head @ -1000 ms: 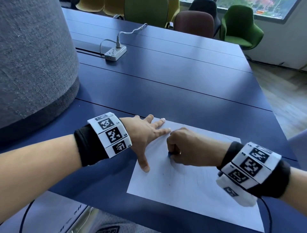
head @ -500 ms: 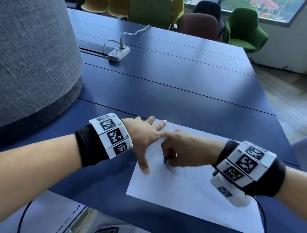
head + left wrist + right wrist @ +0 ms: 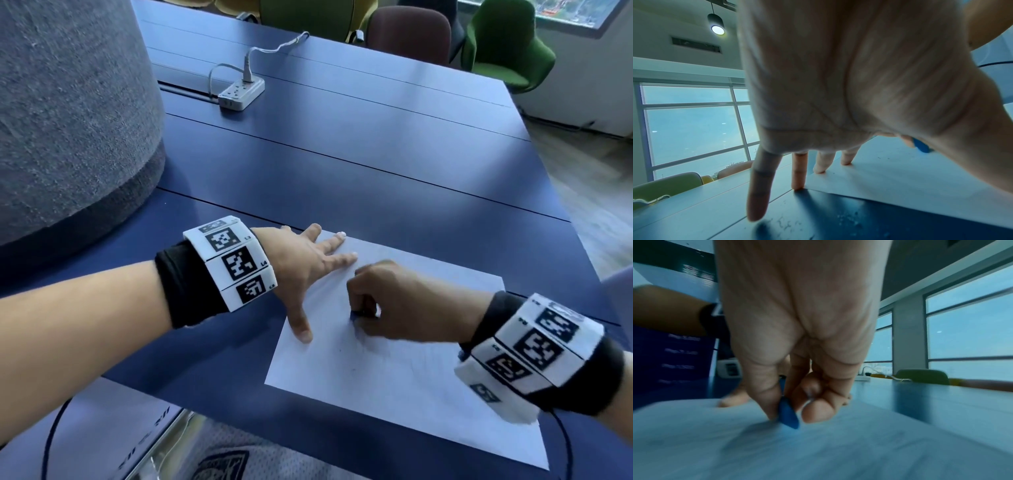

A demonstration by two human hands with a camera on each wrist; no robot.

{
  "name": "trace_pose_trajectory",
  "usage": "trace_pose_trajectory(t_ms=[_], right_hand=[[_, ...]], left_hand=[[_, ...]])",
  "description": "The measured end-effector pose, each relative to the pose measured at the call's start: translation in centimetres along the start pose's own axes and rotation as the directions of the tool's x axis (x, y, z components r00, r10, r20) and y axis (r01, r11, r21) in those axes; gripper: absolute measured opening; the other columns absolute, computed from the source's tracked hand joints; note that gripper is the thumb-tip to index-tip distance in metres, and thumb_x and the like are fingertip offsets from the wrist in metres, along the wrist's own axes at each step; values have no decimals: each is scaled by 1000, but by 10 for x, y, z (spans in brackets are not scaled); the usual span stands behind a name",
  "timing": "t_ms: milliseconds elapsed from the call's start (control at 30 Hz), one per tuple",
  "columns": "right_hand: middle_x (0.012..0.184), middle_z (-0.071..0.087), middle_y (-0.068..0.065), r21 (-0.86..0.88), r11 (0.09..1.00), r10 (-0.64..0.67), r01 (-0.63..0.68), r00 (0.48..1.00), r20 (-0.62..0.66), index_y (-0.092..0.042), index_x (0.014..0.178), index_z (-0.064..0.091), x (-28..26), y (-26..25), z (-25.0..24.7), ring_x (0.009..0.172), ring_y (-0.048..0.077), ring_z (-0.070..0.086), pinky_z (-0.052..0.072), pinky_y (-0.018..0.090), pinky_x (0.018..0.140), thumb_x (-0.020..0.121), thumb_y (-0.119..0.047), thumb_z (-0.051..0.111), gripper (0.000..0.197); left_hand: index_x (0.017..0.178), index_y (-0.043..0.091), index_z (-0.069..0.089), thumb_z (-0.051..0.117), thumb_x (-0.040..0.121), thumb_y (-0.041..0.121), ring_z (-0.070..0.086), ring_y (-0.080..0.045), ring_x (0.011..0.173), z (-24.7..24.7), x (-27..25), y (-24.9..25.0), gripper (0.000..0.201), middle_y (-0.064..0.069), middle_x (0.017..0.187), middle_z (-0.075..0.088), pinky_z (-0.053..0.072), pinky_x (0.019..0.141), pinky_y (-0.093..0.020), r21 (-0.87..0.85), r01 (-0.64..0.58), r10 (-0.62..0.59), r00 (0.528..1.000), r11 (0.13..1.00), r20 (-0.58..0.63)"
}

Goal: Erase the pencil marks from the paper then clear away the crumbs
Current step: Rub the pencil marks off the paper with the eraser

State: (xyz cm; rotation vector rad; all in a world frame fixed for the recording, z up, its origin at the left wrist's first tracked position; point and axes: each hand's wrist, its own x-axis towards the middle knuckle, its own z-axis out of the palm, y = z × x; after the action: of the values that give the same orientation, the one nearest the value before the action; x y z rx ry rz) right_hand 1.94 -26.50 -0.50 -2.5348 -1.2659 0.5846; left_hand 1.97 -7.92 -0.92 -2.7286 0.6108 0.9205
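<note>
We find the paper (image 3: 394,387) at the desk's (image 3: 359,164) near edge — our left hand (image 3: 305,270) on its left corner, our right hand (image 3: 404,305) beside it pressing the eraser (image 3: 788,416) down — and the power strip (image 3: 241,91) far behind.

A: What is worn on the wrists?
B: Black bands (image 3: 186,284) under white blocks (image 3: 233,262) printed with black square codes, and bare forearms; a thin dark cable (image 3: 565,445) trails from the right one.
</note>
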Motion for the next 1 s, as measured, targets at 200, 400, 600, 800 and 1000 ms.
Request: trace_pose_trajectory(t_ms=[200, 400, 600, 800, 1000], right_hand=[[78, 64, 0, -22, 997, -73, 78, 983, 167, -12, 78, 64, -4, -17, 5, 75, 22, 58, 51, 41, 71, 75, -15, 63, 5], [77, 58, -7, -25, 995, -85, 92, 975, 204, -13, 76, 60, -13, -25, 8, 69, 10, 50, 47, 28, 64, 75, -13, 61, 1], [78, 64, -7, -20, 1000, 16, -14, 995, 103, -15, 81, 68, 2, -8, -6, 75, 15, 58, 51, 36, 74, 76, -16, 68, 5], [73, 63, -8, 74, 996, -64, 44, 956, 287, -12, 79, 69, -14, -25, 6, 66, 10, 56, 48, 22, 60, 76, -15, 68, 4], [61, 56, -11, -53, 994, 96, -93, 994, 45, -14, 76, 69, 24, 12, -20, 56, 8, 51, 44, 20, 57, 75, -19, 72, 6]], left_hand=[[153, 37, -19, 78, 56, 73, -3, -27, 148, 1, 2, -1, 141, 7, 161, -24, 21, 111, -54, 20, -2, 2, 1000, 1000, -7], [153, 37, -18, 79, 56, 72, -5, -28, 148, 1, 1, -1, 142, 7, 161, -24, 18, 112, -56, -1, -3, 3, 1000, 1000, -4], [152, 39, -18, 78, 55, 74, -5, -28, 148, 2, 3, -3, 142, 7, 161, -24, 18, 112, -55, -8, -9, 9, 1000, 1000, -6], [153, 37, -18, 78, 55, 73, -5, -27, 148, 3, 1, -1, 141, 7, 161, -24, 18, 112, -56, 5, -11, 11, 1000, 1000, -8], [153, 37, -15, 79, 57, 72, 0, -29, 147, 0, 0, 0, 139, 2, 163, -19, 22, 109, -56, 22, -30, 31, 999, 999, -19]])
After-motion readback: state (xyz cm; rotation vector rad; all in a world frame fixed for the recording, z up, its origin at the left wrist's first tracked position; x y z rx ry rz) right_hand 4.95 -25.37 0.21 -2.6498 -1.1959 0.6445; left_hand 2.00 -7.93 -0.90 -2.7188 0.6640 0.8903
